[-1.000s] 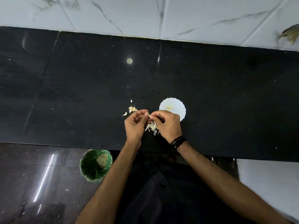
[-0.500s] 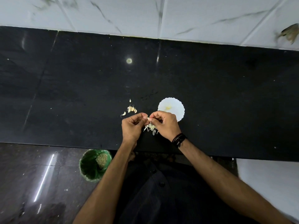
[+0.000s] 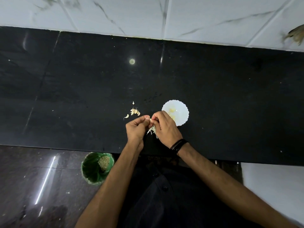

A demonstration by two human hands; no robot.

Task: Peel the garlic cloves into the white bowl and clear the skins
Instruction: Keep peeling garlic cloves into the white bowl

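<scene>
My left hand (image 3: 135, 129) and my right hand (image 3: 165, 128) meet over the black counter and together pinch one small garlic clove (image 3: 150, 119) between their fingertips. Under the hands lies a heap of papery skins (image 3: 152, 130), partly hidden by my right hand. Just right of the hands stands the white scalloped bowl (image 3: 181, 112) with a few peeled cloves (image 3: 172, 110) in it. Several unpeeled cloves (image 3: 135, 111) lie in a cluster left of the bowl, with one clove (image 3: 126, 116) apart from them.
The counter's front edge (image 3: 65, 148) runs just below my wrists. On the dark floor below it stands a green bin (image 3: 97, 168) with a liner and some scraps inside. White marble tiles (image 3: 148, 15) back the counter.
Both hands shifted slightly up and left over the skins while staying together on the clove. The bowl and loose cloves have not moved.
</scene>
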